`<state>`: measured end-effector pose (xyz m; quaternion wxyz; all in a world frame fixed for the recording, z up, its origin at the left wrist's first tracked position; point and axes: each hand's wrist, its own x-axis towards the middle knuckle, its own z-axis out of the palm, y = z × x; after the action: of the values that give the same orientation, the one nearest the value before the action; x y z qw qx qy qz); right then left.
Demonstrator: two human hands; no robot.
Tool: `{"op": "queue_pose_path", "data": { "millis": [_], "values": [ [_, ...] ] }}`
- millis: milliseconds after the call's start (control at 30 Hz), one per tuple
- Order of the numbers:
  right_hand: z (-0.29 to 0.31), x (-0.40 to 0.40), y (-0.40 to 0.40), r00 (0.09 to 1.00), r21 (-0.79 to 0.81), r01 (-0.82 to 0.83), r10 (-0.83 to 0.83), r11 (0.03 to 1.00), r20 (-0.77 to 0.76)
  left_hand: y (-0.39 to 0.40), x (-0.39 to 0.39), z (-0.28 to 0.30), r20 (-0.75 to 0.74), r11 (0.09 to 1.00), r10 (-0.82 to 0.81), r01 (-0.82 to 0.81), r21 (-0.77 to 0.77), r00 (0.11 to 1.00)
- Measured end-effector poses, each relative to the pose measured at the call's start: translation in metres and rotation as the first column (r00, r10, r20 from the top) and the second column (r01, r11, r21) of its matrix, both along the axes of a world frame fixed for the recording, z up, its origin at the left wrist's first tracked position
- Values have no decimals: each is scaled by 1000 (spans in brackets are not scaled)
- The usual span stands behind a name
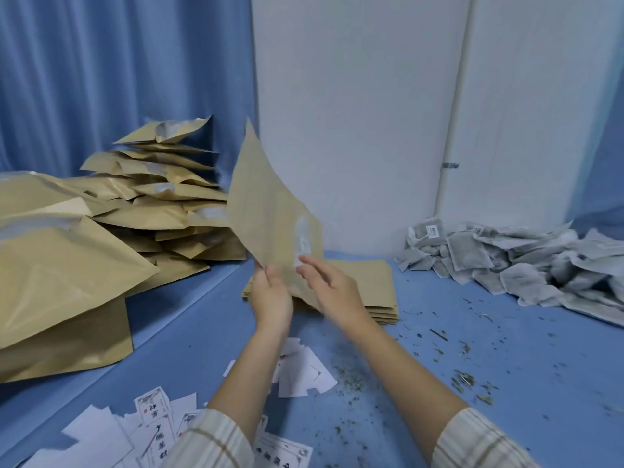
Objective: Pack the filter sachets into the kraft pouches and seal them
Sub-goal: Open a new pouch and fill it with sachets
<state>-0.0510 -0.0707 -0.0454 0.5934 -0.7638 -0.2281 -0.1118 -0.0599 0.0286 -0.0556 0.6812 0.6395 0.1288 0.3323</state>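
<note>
An empty kraft pouch (pixel 266 201) is held up in the air at the centre, tilted, its far corner pointing up. My left hand (pixel 270 295) grips its lower edge. My right hand (pixel 332 285) is at the pouch's lower right edge with fingers spread, blurred, touching or just beside it. Beneath the hands lies a flat stack of empty kraft pouches (pixel 378 288). A heap of grey-white filter sachets (pixel 513 261) lies at the right against the wall. A tall pile of filled kraft pouches (pixel 162 187) rises at the left.
Large kraft bags (pixel 60 271) sit at the near left. White printed labels (pixel 158 420) and paper slips (pixel 304 373) are scattered on the blue surface (pixel 472 383) near me, with loose herb crumbs (pixel 462 380) to the right. White wall panels and blue curtains stand behind.
</note>
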Motion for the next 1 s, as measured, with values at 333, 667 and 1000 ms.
{"op": "queue_pose_path", "data": {
  "millis": [333,667,1000],
  "values": [
    [79,-37,-46,960,546,-61,198,836,-196,13,-58,10,238,508,287,-358,784,928],
    [-9,-36,-48,779,549,112,270,828,-566,14,-98,-20,-571,397,88,497,772,816],
    [-46,-40,-59,753,557,192,243,808,-612,-75,-86,-11,-427,813,-139,350,466,893]
  ]
}}
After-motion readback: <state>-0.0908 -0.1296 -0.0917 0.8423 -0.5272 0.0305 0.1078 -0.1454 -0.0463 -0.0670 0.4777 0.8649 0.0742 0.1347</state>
